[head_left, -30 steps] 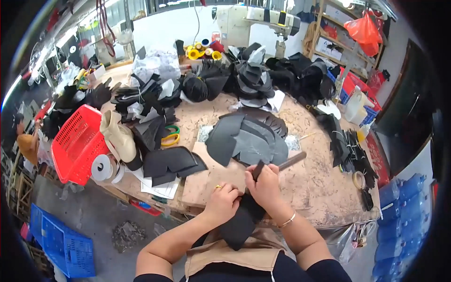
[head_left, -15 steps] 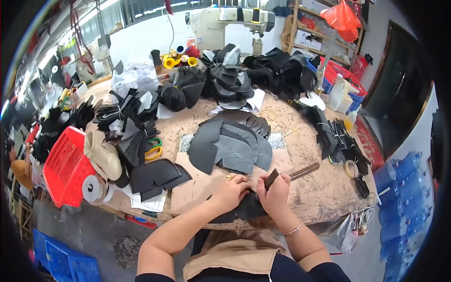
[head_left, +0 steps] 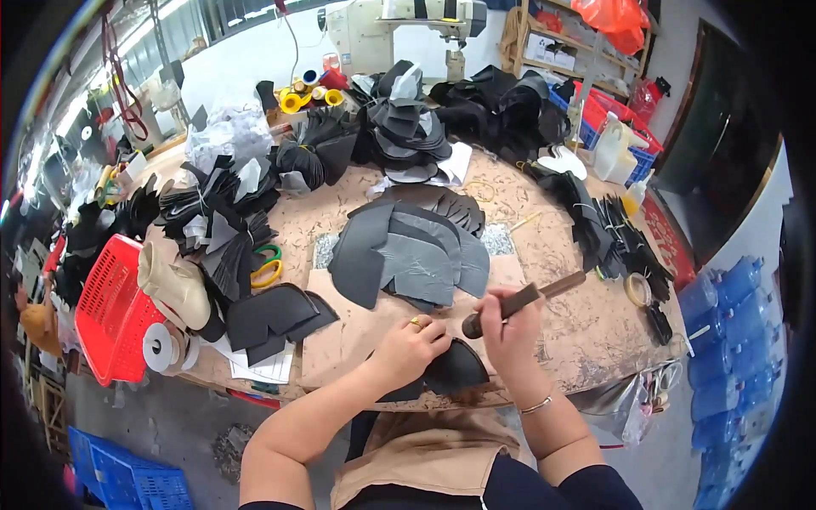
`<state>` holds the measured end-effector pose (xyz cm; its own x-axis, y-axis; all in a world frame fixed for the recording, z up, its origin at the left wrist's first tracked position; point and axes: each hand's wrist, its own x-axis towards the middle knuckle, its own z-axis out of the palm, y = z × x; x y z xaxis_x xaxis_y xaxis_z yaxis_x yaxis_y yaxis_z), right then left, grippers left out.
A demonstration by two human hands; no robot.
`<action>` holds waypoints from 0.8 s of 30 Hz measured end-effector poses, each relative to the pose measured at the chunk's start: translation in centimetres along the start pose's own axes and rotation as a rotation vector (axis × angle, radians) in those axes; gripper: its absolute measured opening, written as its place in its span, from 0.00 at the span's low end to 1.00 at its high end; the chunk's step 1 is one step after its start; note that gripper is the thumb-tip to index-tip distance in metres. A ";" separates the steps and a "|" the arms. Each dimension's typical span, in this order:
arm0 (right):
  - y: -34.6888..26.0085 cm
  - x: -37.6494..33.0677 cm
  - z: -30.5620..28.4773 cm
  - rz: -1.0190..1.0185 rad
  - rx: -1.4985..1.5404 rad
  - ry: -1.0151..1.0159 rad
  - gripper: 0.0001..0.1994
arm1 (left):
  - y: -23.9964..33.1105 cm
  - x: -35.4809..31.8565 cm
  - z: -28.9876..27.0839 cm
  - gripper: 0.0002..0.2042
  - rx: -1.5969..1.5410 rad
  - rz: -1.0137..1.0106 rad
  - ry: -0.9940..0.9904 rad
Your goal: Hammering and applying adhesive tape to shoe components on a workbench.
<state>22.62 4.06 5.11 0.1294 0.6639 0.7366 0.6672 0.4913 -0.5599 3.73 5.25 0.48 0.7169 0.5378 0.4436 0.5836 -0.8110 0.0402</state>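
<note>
My left hand [head_left: 408, 350], a ring on one finger, has its fingers bent together on a black leather-like shoe piece [head_left: 457, 369] at the table's near edge. The piece bulges up with a curved far rim. My right hand [head_left: 513, 340] is closed round a dark brown hammer [head_left: 557, 286], its round face over the board just beyond the piece and its handle pointing far right. Hammer and piece are apart. Beyond my hands lies a fanned stack of black and grey cut pieces [head_left: 416, 259]. More black pieces [head_left: 276, 316] lie to the left.
A cream boot [head_left: 174, 289] leans by a red basket [head_left: 110, 319] and a white spool [head_left: 160, 347]. Green and yellow tape rolls [head_left: 266, 273] lie nearby. Black bundles [head_left: 501, 110] line the back before a sewing machine [head_left: 365, 38]. At right are a tape roll [head_left: 637, 290] and blue bottles [head_left: 722, 340].
My right hand has lifted and moved a little right and away from the black piece, turning the hammer so its round face shows. My left hand has shifted slightly left, still on the piece.
</note>
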 end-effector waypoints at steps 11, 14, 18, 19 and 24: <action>0.0 -0.3 1.2 -0.171 -0.186 -0.157 0.06 | -0.3 -0.4 0.6 0.10 -0.250 -0.138 0.080; 1.6 -1.2 2.2 -0.135 -0.135 -0.121 0.06 | -1.1 0.3 0.7 0.09 -0.402 -0.215 0.119; 1.7 -0.9 1.9 -0.101 -0.113 -0.162 0.05 | -1.9 -0.6 0.4 0.10 -0.308 -0.081 -0.013; 1.7 -0.5 1.9 -0.099 -0.090 -0.179 0.04 | -1.8 -0.6 0.4 0.11 -0.208 -0.014 -0.029; 0.3 0.9 1.1 -0.096 -0.048 -0.140 0.04 | -1.6 -0.4 0.2 0.12 -0.172 0.036 0.047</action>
<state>22.15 5.45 5.14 -0.0385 0.6888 0.7240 0.7060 0.5315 -0.4681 2.57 6.37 0.07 0.7155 0.4994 0.4886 0.4807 -0.8594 0.1744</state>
